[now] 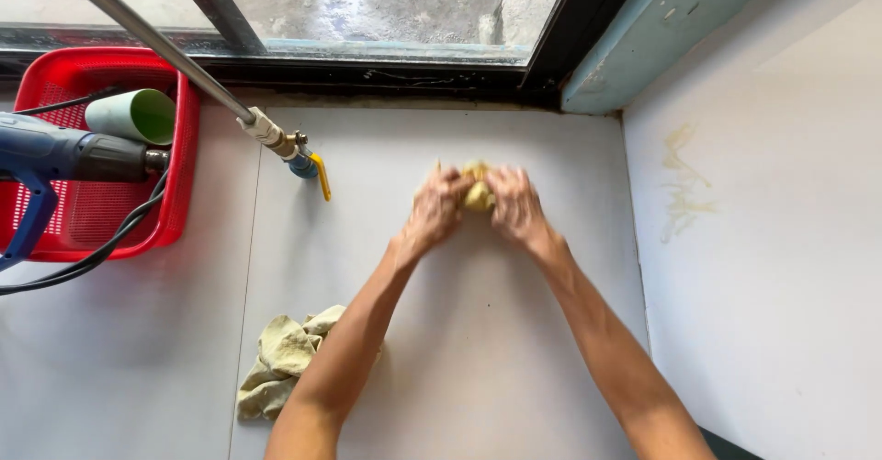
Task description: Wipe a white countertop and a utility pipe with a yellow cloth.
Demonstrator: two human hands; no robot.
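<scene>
1. The left hand [434, 207] and right hand [514, 204] meet near the far middle of the bench [478, 350], both arms stretched out from the near edge.
2. Both hands are curled and pressed together around a small yellow lump [478, 192], which shows only in the gap between the fingers; its kind cannot be told, as the hands are blurred.
3. The lump sits just above the bench surface, between the two hands, closer to the window [367, 5] than to the person.
4. To the left of the hands, a metal pipe [147, 42] runs down slantwise from the upper left and ends in a valve [299, 157] with a yellow lever, near the left hand but apart from it.
5. By the left forearm, at the near side of the bench, lies a crumpled pale yellow-green rag [280, 359]; the arm passes just beside it and partly over its edge.
6. Farther left stands a red basket [179, 193] of plastic mesh, with a pale green tube [133, 115] lying in it.
7. A blue power tool [55, 152] with a black cord [101, 253] reaches across the basket from the left edge.
8. On the right, a pale wall [781, 239] bears a yellowish smear [682, 184].
</scene>
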